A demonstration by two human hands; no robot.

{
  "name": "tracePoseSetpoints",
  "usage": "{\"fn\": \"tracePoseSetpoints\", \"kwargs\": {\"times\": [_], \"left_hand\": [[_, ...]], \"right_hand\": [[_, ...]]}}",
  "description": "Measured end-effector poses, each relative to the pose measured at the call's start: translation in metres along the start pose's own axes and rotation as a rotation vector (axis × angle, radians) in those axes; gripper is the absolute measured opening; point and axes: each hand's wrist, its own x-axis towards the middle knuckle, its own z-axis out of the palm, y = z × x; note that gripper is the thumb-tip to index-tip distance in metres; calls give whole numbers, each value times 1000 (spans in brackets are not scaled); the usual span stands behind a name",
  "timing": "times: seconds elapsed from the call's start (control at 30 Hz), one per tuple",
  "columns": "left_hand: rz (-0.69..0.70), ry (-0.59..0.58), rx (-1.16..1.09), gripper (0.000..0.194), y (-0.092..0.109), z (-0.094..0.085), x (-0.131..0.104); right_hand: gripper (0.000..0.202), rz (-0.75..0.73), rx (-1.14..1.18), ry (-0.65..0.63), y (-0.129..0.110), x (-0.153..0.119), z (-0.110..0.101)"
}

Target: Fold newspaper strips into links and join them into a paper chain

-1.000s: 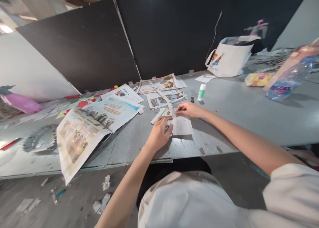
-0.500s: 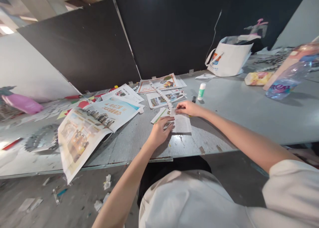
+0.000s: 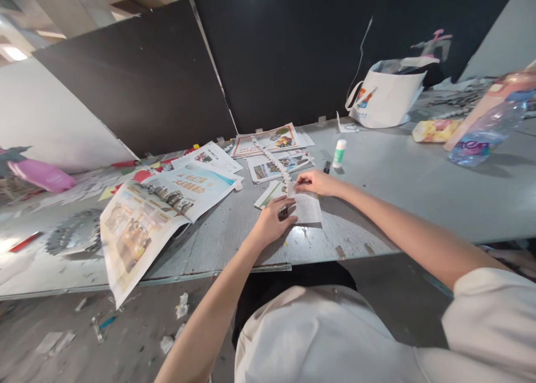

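Note:
A small white sheet of paper (image 3: 309,209) lies on the grey table in front of me. My left hand (image 3: 274,220) rests on its left edge, fingers curved and apart. At the sheet's top edge is my right hand (image 3: 312,182), its fingers together on the paper; whatever is pinched there is too small to make out. A narrow zigzag paper strip (image 3: 272,159) runs from near my fingertips up over printed sheets (image 3: 266,170). Beyond my right hand a glue stick (image 3: 339,153) stands upright beside a small black cap (image 3: 326,167).
An open magazine (image 3: 196,187) hangs over the front edge at left, near a toothed grey ring (image 3: 69,232) and red pen (image 3: 25,242). At right are a white bag (image 3: 387,98), a patterned packet (image 3: 435,131) and a plastic bottle (image 3: 481,140).
My left hand's fingers have shifted slightly right over the small sheet. My right hand has stayed at its top edge. The view has moved a little.

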Motion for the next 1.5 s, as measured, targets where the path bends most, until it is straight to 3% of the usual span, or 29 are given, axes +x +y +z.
{"fn": "tracePoseSetpoints", "kwargs": {"times": [0.43,0.73,1.17,1.5], "left_hand": [[21,-25,-2,41,0,2,1],[71,-14,17,43,-4,3,2],[29,-104,103,50,-7,4,0],[52,-81,140,44,-5,4,1]], "right_hand": [[50,85,-55,-14,-3,-3,0],[42,47,-69,-4,-4,-2,3],[37,39,-106,4,3,2,7],[35,58,-133,31,-2,-1,9]]}}
